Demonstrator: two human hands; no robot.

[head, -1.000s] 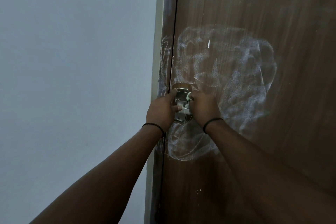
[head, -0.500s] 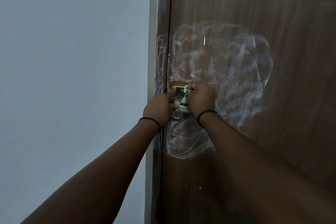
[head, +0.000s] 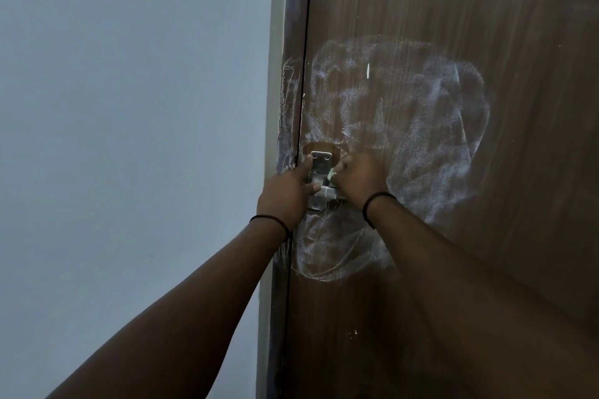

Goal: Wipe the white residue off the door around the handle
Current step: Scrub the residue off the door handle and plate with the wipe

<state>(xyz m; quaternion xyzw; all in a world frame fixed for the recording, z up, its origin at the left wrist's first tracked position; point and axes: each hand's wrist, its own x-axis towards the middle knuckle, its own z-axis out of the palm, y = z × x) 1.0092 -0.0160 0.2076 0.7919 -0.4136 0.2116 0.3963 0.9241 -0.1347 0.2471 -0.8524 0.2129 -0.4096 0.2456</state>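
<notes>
A brown wooden door carries a wide smear of white residue above, right of and below a metal handle plate. My left hand rests on the left side of the plate, thumb up along its edge and fingers curled onto the handle bar. My right hand is closed around a small pale cloth wad, pressed against the plate's right side. Most of the wad is hidden in the fist.
The brown door frame, also streaked white, runs down left of the door. A pale blue-grey wall fills the left half of the view. Both wrists wear thin black bands.
Both hands stay on the handle. The right hand with the wad has shifted slightly along the plate's right side. The view has moved a little.
</notes>
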